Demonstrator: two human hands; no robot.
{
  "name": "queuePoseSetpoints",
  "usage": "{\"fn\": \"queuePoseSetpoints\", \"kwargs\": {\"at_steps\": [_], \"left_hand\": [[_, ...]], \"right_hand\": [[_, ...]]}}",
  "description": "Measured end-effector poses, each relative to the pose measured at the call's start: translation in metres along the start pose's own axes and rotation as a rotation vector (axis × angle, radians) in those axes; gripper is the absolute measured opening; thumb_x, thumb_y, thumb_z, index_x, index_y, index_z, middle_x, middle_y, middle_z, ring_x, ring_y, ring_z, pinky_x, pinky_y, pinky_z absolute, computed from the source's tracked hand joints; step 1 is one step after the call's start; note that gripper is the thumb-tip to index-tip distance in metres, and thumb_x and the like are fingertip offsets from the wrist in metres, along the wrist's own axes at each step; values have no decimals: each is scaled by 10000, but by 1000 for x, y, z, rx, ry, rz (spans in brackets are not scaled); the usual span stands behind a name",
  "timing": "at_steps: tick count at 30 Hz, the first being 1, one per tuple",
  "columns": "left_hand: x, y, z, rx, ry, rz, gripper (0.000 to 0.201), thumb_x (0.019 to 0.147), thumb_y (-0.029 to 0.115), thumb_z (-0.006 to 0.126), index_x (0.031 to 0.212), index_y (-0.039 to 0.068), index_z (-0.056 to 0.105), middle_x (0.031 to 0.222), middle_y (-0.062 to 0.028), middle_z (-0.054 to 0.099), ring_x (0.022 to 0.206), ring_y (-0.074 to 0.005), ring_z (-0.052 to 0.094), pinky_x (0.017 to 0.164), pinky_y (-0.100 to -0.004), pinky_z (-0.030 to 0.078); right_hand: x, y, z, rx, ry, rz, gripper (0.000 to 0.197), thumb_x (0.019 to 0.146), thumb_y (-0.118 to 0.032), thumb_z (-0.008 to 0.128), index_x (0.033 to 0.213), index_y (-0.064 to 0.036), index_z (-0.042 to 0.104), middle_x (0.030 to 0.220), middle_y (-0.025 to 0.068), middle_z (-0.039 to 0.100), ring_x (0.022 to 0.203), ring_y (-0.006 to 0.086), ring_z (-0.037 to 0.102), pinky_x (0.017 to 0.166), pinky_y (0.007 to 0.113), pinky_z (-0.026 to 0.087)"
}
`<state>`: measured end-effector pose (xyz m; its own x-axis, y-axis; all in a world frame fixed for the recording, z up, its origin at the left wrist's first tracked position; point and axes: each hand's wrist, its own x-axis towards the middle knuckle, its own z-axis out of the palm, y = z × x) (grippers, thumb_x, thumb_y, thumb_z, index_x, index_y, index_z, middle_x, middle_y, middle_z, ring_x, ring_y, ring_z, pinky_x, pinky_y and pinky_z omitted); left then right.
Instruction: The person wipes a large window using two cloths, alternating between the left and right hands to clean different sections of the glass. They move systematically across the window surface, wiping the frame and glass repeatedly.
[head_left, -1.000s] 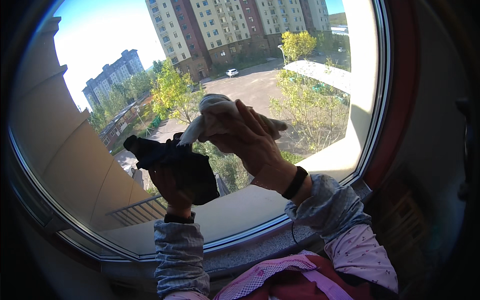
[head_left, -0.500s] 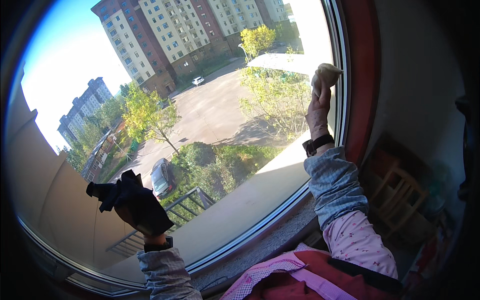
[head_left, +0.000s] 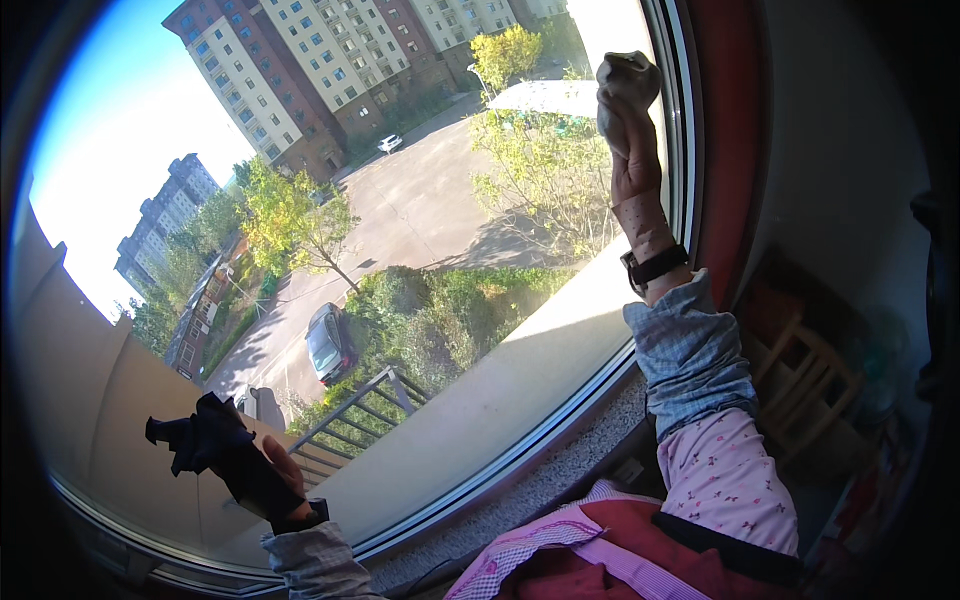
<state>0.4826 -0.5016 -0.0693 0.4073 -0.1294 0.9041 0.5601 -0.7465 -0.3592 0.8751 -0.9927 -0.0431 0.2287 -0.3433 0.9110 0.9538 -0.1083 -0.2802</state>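
High on the right of the window pane [head_left: 420, 230], my right hand [head_left: 636, 165] reaches up and is closed on a pale grey cloth [head_left: 628, 78]. The bunched cloth is against the glass, close to the window's right frame. At the lower left, my left hand [head_left: 283, 468] is closed on a bunched black cloth [head_left: 215, 440]. This cloth hides most of the fingers, and the thumb side shows bare beside it. The left hand is in front of the lower glass; whether the black cloth touches the pane I cannot tell.
A dark red window surround [head_left: 728, 130] borders the pane on the right, and a speckled stone sill [head_left: 590, 440] runs below it. A wooden chair [head_left: 805, 385] stands in the dim room at right. Outside are a metal railing [head_left: 365, 410], trees, parked cars and tall buildings.
My right hand has moved up the pane and slightly left with the grey cloth, away from the frame. My left hand has dropped lower and left with the black cloth; its thumb side now shows.
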Motion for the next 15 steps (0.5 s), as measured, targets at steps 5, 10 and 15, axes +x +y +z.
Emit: {"fn": "queuePoseSetpoints", "kwargs": {"at_steps": [5, 10, 15], "left_hand": [[-5, -5, 1, 142, 54, 59, 478, 1068, 346, 510, 1364, -15, 610, 1355, -238, 637, 1228, -407, 631, 1060, -442, 510], [3, 1, -8, -51, -76, -5, 498, 1092, 290, 459, 1468, -37, 473, 1480, -255, 516, 1366, -397, 508, 1151, -444, 389], [8, 7, -9, -178, -219, -115, 570, 1117, 272, 348, 1575, -63, 293, 1616, -257, 354, 1499, -371, 365, 1232, -435, 267]], "right_hand": [[-18, 61, -68, 31, 91, 166, 403, 1088, -101, 453, 1481, -146, 529, 1559, 96, 465, 1451, 243, 430, 1229, 380, 329], [-101, -17, -20, -427, -80, 130, 431, 1051, -68, 509, 1468, -175, 541, 1548, 149, 475, 1454, 360, 438, 1195, 448, 403], [-176, -90, 27, 54, -438, 243, 306, 926, -171, 729, 1193, -319, 740, 1561, 43, 490, 1461, 387, 427, 1177, 542, 397]]}}
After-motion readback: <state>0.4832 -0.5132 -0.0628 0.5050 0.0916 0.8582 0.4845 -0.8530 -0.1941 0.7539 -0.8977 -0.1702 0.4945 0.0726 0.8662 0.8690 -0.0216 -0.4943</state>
